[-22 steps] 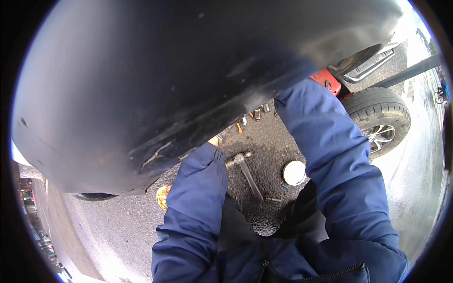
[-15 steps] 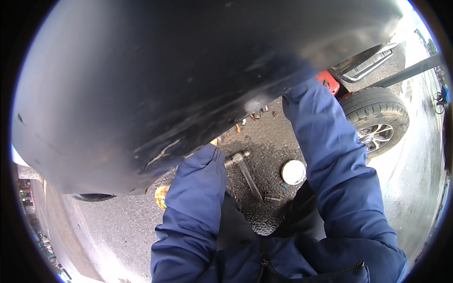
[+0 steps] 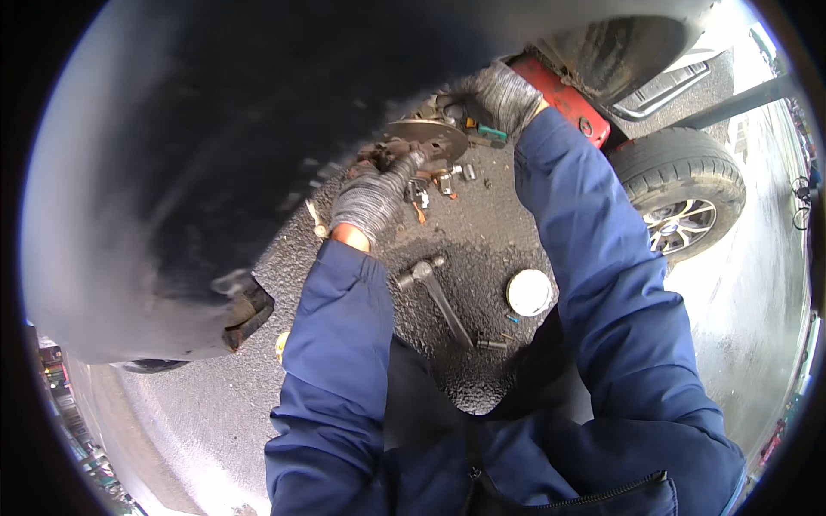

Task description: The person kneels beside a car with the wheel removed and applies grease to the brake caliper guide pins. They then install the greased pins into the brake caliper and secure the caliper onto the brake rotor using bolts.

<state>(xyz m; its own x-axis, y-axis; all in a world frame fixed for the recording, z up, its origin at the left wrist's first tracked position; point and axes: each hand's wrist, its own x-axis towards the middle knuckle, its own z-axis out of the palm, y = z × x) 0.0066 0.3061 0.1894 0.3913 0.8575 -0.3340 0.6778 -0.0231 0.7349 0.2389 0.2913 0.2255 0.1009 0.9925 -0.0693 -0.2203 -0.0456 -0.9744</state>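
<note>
Both my hands wear grey knit gloves and reach under the dark car fender [image 3: 198, 172]. My left hand [image 3: 374, 202] is closed around a rusty brake part [image 3: 379, 157], which looks like a caliper or its bracket, beside the brake disc [image 3: 434, 138]. On the far side of the disc, my right hand [image 3: 508, 93] reaches toward the hub; its fingertips are in shadow and partly hidden. A green-handled tool [image 3: 490, 134] lies just below that hand. Behind it sits a red jack-like body [image 3: 564, 99].
On the wet asphalt between my legs and the disc lie a hammer [image 3: 443, 301], a small metal socket-like piece [image 3: 491, 344] and a white round tub [image 3: 528, 292]. Several small parts [image 3: 422, 193] lie below the disc. A removed wheel [image 3: 680, 193] rests at the right.
The view has shifted, so the brake disc and both gloved hands, earlier hidden behind the fender, now show. The hammer and tub remain on the ground.
</note>
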